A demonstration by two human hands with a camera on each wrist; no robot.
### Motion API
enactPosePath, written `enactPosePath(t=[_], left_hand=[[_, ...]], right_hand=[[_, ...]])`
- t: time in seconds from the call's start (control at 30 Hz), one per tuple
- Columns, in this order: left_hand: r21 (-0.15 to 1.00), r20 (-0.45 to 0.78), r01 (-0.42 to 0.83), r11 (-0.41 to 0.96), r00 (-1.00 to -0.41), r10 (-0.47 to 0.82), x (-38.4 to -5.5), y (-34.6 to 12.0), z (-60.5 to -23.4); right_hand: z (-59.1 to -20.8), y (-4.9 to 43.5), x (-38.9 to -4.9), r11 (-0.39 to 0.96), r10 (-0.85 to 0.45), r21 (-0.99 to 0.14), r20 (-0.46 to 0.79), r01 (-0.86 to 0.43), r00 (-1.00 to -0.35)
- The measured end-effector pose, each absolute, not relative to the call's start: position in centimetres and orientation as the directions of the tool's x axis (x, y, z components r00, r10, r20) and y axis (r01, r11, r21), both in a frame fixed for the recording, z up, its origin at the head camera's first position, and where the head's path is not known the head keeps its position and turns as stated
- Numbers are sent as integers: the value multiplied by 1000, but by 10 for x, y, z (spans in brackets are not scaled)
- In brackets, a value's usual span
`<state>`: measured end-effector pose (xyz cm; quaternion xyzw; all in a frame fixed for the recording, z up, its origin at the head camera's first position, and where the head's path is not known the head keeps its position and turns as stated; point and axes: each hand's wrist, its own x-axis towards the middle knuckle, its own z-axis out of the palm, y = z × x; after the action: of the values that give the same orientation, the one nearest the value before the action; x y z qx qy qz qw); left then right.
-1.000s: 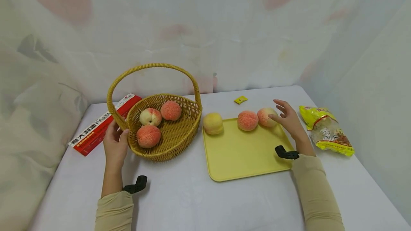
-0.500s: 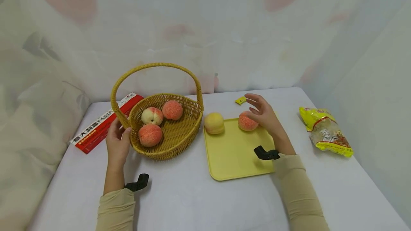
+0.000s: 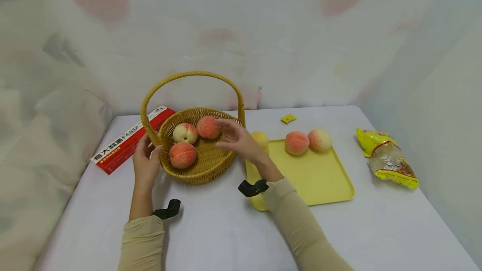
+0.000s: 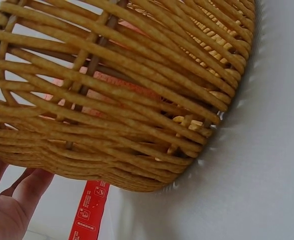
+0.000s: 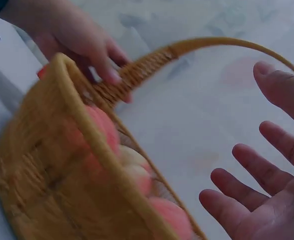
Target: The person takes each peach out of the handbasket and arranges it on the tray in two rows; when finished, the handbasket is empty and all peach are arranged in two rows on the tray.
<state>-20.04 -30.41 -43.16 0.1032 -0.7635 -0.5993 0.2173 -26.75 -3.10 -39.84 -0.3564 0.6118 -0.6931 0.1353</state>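
Observation:
A wicker basket [image 3: 211, 160] with a tall arched handle holds three peaches: a pale one [image 3: 185, 133], a red one [image 3: 183, 155] in front and another red one [image 3: 208, 127] behind. My left hand [image 3: 147, 166] grips the basket's left side at the foot of the handle, as the right wrist view also shows. Over the basket's right side is my right hand [image 3: 242, 142], its fingers spread and nothing in them. To the right lies a yellow tray [image 3: 312, 181]. At its back edge are a red peach [image 3: 297, 142], a pale pink peach [image 3: 320, 139] and a yellow peach [image 3: 260, 139], partly hidden by my right hand.
A red and white pasta box [image 3: 132, 139] lies left of the basket, partly behind it. Behind the tray is a small yellow packet [image 3: 288, 118]. A yellow and clear food bag [image 3: 389, 160] lies at the right. Cloth walls [image 3: 286, 53] enclose the table's back and sides.
My right hand has swung left, from beside the pale pink peach on the tray to above the basket. The left hand stays on the basket, and the whole view has shifted slightly.

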Motion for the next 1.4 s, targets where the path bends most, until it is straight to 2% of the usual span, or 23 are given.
enactPosePath(t=[0.17, 0.27, 0.4, 0.53, 0.8, 1.13, 1.4], left_hand=[[962, 199, 98, 253, -889, -413, -203, -301, -433], [960, 203, 99, 261, -888, -412, -205, -299, -434], [955, 243, 145, 260, -883, -401, -206, -296, -435], [949, 284, 198, 247, -877, -389, -206, -295, -433], [959, 246, 162, 233, -882, -403, -192, -291, -411], [954, 240, 133, 269, -876, -419, -204, -311, -434], [958, 199, 84, 275, -884, -422, -202, -305, -435]], right_hand=[[-406, -75, -267, -91, -668, -970, 228, -227, -708], [-410, -95, -265, 7, -650, -982, 140, -189, -747], [-415, -115, -263, 114, -591, -992, -17, -62, -807], [-419, -130, -262, 207, -536, -978, -106, -9, -838], [-420, -150, -265, 329, -574, -937, -101, -116, -813], [-422, -159, -262, 426, -624, -886, -142, -182, -768], [-412, -138, -259, 414, -599, -856, 2, -311, -801]])
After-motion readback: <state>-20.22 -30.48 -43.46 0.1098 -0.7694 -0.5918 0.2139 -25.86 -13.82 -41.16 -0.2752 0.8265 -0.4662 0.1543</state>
